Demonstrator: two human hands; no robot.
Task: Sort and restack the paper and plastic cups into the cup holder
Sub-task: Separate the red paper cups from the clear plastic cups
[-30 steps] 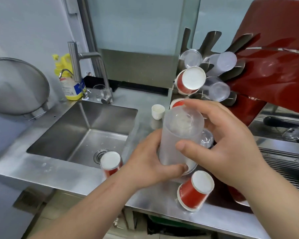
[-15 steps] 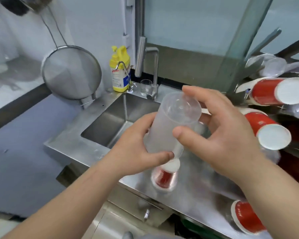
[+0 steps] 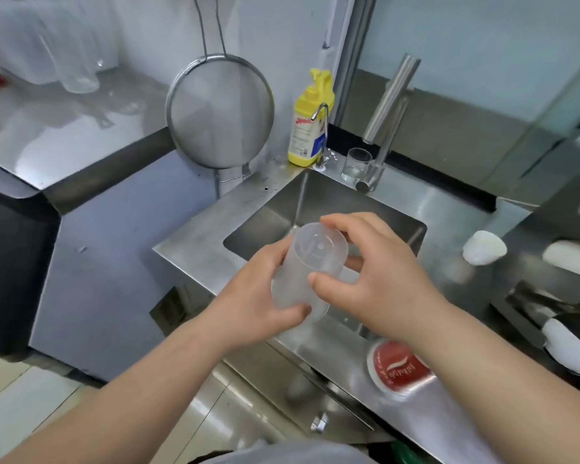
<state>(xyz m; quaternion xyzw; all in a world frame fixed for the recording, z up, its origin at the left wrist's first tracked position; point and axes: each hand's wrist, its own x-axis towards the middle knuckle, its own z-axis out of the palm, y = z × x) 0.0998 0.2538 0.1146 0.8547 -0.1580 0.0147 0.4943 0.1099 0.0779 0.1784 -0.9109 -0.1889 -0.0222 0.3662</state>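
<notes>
Steel counter [image 3: 195,252] with sink [image 3: 318,209], centre frame. Both hands, left hand [image 3: 258,303] and right hand [image 3: 375,279], clenched around one frosted plastic cup [image 3: 307,266], base-up over the sink. Risk: slipping from a smooth wall; crushing under squeeze. Count: one red paper cup [image 3: 399,370] at 5 o'clock, one small white cup [image 3: 482,247] at 3 o'clock.

Strainer [image 3: 220,110], soap bottle [image 3: 308,128], glass [image 3: 355,165], sink [image 3: 318,209].

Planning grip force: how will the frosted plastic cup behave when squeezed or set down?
The plastic cup, held by left hand and right hand, looks thin-walled, so probably light and flexible. Its tall, narrow shape may tip easily. Laid sideways, it would likely roll.
</notes>
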